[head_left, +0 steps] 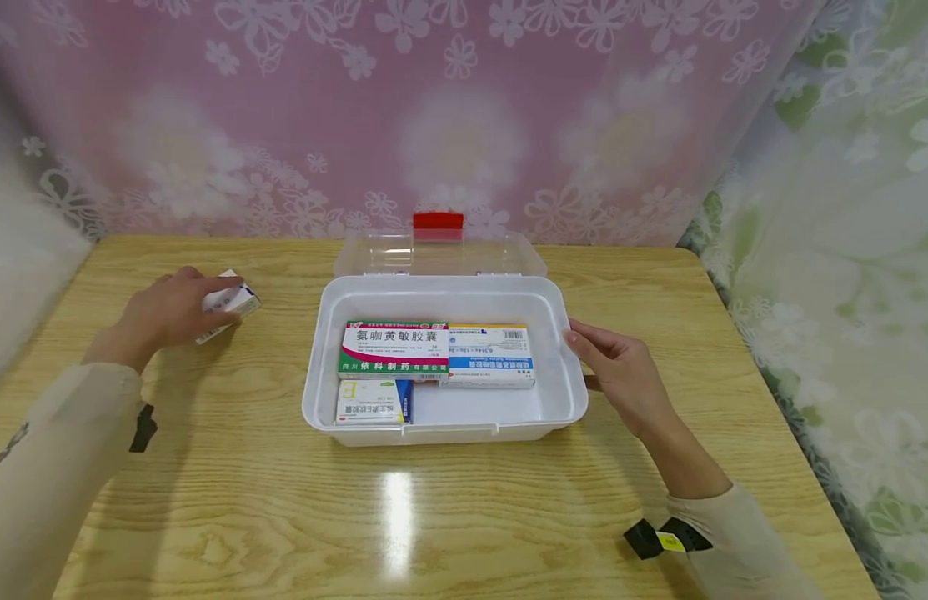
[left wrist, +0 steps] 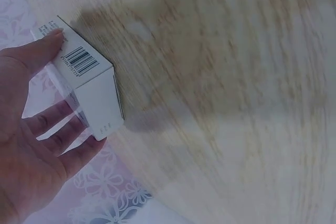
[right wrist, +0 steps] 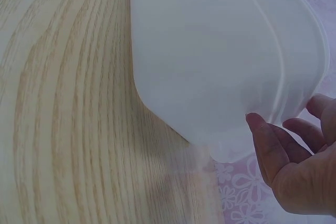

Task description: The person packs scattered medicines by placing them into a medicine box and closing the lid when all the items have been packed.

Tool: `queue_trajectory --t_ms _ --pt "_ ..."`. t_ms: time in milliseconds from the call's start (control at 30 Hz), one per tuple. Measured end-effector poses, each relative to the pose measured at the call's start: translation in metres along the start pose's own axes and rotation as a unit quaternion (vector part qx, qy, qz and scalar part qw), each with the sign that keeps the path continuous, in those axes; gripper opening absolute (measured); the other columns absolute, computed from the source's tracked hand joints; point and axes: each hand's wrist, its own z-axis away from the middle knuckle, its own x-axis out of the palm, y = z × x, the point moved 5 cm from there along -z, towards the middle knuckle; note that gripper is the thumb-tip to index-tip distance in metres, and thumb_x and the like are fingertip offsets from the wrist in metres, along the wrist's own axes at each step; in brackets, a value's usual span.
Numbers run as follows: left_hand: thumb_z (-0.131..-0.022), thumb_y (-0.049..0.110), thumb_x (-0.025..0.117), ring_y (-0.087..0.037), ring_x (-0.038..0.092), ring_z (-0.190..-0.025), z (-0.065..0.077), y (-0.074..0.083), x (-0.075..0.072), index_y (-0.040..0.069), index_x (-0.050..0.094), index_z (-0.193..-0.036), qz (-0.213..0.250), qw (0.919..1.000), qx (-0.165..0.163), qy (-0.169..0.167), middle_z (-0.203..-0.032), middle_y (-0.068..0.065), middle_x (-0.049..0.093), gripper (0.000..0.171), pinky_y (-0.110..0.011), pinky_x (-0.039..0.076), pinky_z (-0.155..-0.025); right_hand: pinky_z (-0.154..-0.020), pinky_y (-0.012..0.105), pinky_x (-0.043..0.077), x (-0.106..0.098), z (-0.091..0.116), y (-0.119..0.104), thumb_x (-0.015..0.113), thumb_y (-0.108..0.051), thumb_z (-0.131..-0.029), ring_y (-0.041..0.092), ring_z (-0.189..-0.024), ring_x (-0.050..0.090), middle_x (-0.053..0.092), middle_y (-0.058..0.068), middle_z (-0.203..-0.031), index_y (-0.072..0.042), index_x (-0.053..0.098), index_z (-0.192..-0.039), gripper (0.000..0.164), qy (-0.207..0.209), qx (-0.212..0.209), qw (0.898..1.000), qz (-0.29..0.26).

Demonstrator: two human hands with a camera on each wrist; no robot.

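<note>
At the left of the table, my left hand (head_left: 163, 315) holds a small white medicine box (head_left: 229, 307) between thumb and fingers. The left wrist view shows that medicine box (left wrist: 84, 64) tilted, its barcode side by the thumb (left wrist: 50, 45) and several fingers on the opposite side. In the middle stands a white plastic storage box (head_left: 444, 432), its clear lid (head_left: 373, 252) folded back. My right hand (head_left: 621, 367) grips the storage box's right rim, thumb on top. In the right wrist view, fingertips (right wrist: 257, 121) meet the outer wall.
Inside the storage box lie a green-and-white capsule box (head_left: 394, 350), a blue-and-white medicine box (head_left: 489, 357) and a vitamin E box (head_left: 369, 402). A red latch (head_left: 438, 221) tops the lid. Flowered pink cloth (head_left: 464, 117) hangs behind the wooden table (head_left: 283, 517).
</note>
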Motion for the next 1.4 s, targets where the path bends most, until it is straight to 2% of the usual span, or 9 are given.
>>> queue_trajectory --t_ms 133,267,467,733,933,1100,1267,1400 --pt "-0.093 0.047 0.055 -0.055 0.041 -0.109 0.002 0.003 0.002 0.012 0.038 -0.147 0.007 1.0 -0.002 0.003 -0.129 -0.033 0.039 0.066 -0.066 0.045 -0.061 -0.077 0.036 0.056 0.0 0.001 0.0 0.062 -0.039 -0.092 0.014 -0.101 0.063 0.053 0.013 -0.135 -0.007 0.052 -0.138 0.057 0.002 0.005 1.0 0.005" --pt "-0.094 0.047 0.053 -0.054 0.042 -0.108 0.004 0.009 -0.003 0.012 0.039 -0.146 0.005 0.9998 0.007 0.017 -0.127 -0.033 0.04 0.064 -0.065 0.045 -0.061 -0.077 0.036 0.056 -0.001 0.002 -0.001 0.062 -0.039 -0.092 0.014 -0.101 0.063 0.052 0.013 -0.136 -0.007 0.052 -0.138 0.057 0.004 0.005 1.0 0.006" --pt "-0.094 0.048 0.053 -0.05 0.045 -0.106 0.01 0.018 -0.018 0.013 0.04 -0.146 -0.002 0.999 0.023 0.039 -0.125 -0.031 0.042 0.064 -0.06 0.046 -0.057 -0.077 0.035 0.056 0.001 0.001 -0.001 0.062 -0.039 -0.091 0.016 -0.102 0.063 0.053 0.013 -0.135 -0.007 0.052 -0.137 0.057 0.001 0.005 1.0 0.002" --pt "-0.094 0.043 0.057 -0.043 0.048 -0.103 0.022 0.044 -0.05 0.015 0.045 -0.144 -0.012 0.993 0.054 0.104 -0.125 -0.024 0.043 0.059 -0.056 0.046 -0.056 -0.077 0.035 0.056 0.0 0.0 0.0 0.062 -0.039 -0.092 0.014 -0.103 0.063 0.052 0.013 -0.136 -0.007 0.052 -0.138 0.057 0.001 0.002 1.0 0.003" --pt "-0.093 0.039 0.061 -0.034 0.049 -0.096 0.032 0.07 -0.07 0.02 0.047 -0.143 -0.029 0.9839 0.09 0.151 -0.126 -0.018 0.044 0.056 -0.051 0.045 -0.056 -0.077 0.036 0.056 0.0 -0.001 0.001 0.062 -0.04 -0.091 0.013 -0.101 0.064 0.055 0.011 -0.134 -0.007 0.053 -0.137 0.057 0.003 0.0 1.0 0.004" --pt "-0.09 0.037 0.065 -0.037 0.05 -0.099 0.041 0.101 -0.085 0.022 0.049 -0.142 -0.045 0.9762 0.12 0.175 -0.127 -0.02 0.047 0.056 -0.055 0.046 -0.06 -0.076 0.034 0.056 -0.001 0.0 0.001 0.062 -0.039 -0.091 0.012 -0.1 0.064 0.055 0.011 -0.133 -0.006 0.053 -0.137 0.057 0.006 -0.001 1.0 0.0" --pt "-0.087 0.036 0.069 -0.041 0.05 -0.105 0.05 0.132 -0.098 0.023 0.052 -0.139 -0.064 0.9624 0.165 0.206 -0.125 -0.021 0.05 0.057 -0.061 0.043 -0.077 -0.075 0.035 0.056 0.0 0.0 0.001 0.062 -0.039 -0.092 0.012 -0.099 0.064 0.053 0.013 -0.135 -0.007 0.053 -0.137 0.057 0.006 -0.002 1.0 0.003" --pt "-0.085 0.035 0.071 -0.039 0.051 -0.105 0.057 0.151 -0.102 0.025 0.054 -0.138 -0.075 0.9512 0.195 0.227 -0.124 -0.02 0.051 0.057 -0.059 0.044 -0.077 -0.075 0.035 0.056 0.0 0.0 0.001 0.062 -0.04 -0.091 0.012 -0.099 0.064 0.053 0.013 -0.135 -0.007 0.053 -0.137 0.057 0.007 -0.002 1.0 0.007"
